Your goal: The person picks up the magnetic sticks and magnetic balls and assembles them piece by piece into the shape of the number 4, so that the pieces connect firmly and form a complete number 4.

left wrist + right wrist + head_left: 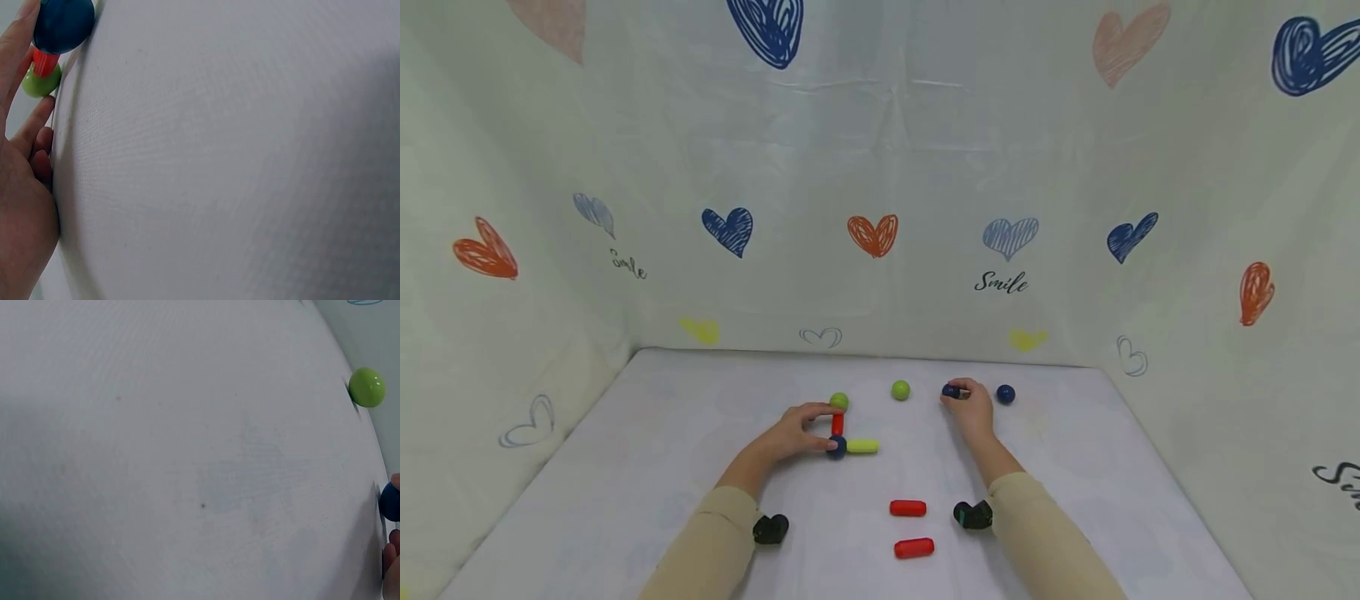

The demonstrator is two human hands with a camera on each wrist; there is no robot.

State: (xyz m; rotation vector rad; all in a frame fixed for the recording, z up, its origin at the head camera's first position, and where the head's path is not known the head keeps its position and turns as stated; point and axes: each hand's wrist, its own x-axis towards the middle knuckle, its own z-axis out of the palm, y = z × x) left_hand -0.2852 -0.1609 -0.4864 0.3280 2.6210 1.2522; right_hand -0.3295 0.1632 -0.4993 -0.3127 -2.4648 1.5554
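My left hand (792, 433) spans a joined corner piece, thumb against its blue ball (837, 447) and fingertips at its green ball (839, 402). A short red rod (837, 424) links those two balls, and a yellow-green rod (862, 447) sticks out rightward from the blue one. The left wrist view shows the blue ball (64, 25) by the thumb, with the red rod (45, 62) and green ball (42, 81) beyond. At the table's far side, my right hand (972, 410) pinches another blue ball (951, 391), cut by the frame edge in the right wrist view.
A loose green ball (900, 390) lies between the hands, and a loose blue ball (1006, 394) just right of the right hand. Two red rods (907, 507) lie nearer the front of the white table (1045, 450). A heart-printed curtain (880, 175) hangs behind.
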